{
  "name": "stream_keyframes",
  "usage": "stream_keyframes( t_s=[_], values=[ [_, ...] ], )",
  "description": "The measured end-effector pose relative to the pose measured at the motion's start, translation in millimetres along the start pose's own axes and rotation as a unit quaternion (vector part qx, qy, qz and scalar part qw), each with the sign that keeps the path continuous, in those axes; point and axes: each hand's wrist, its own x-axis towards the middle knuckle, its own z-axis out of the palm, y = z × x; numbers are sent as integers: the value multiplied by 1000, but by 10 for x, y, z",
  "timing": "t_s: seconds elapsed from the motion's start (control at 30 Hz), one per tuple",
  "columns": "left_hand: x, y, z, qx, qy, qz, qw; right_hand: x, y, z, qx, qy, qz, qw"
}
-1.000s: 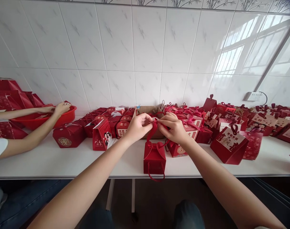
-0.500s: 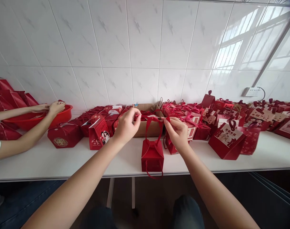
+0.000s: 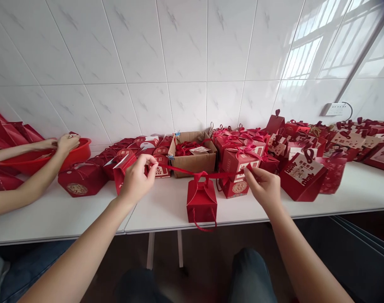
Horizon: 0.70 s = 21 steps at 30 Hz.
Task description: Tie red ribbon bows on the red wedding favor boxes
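A small red box [image 3: 202, 202] stands at the table's front edge, a twisted red cord handle hanging from its front. Red ribbon [image 3: 223, 175] crosses at its top and stretches out to both sides, nearly level. My left hand [image 3: 140, 176] pinches the ribbon's left end, above and left of the box. On the other side, my right hand [image 3: 263, 183] has the right end between thumb and fingers.
Behind the box is a cardboard carton [image 3: 194, 163] with red ribbons inside. Stacked red gift boxes [image 3: 239, 168] stand right of it, more boxes on both sides. At left, another person's hands [image 3: 67, 143] work over a red basin [image 3: 84, 149].
My hands have moved apart, left hand leftward and right hand rightward, and the ribbon is now drawn out straight and low over the box. The view has shifted slightly.
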Motion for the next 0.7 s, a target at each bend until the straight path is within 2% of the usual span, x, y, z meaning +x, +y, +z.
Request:
stream_keyframes(
  t_s=[0.1, 0.2, 0.33, 0.47, 0.57, 0.63, 0.7],
  values=[
    [-131, -189, -87, -4, -57, -70, 996, -154, 277, -176, -49, -13, 55, 997],
    [-364, -440, -109, -6, -128, -140, 982, -327, 560, -330, -97, -28, 126, 987],
    [-739, -686, 16, -13, -241, -212, 947, -511, 760, -415, -109, -70, 195, 972],
    [-933, -716, 168, -21, -291, -237, 927, -558, 811, -405, -120, -95, 221, 963],
    [-902, -633, 211, -41, -291, -229, 928, -542, 771, -402, -167, -101, 184, 963],
    [-825, -505, 226, -50, -251, -205, 945, -527, 646, -381, -196, -44, 113, 973],
    [-729, -299, 259, -81, -203, -175, 960, -506, 427, -308, -175, -4, 31, 984]
  ],
)
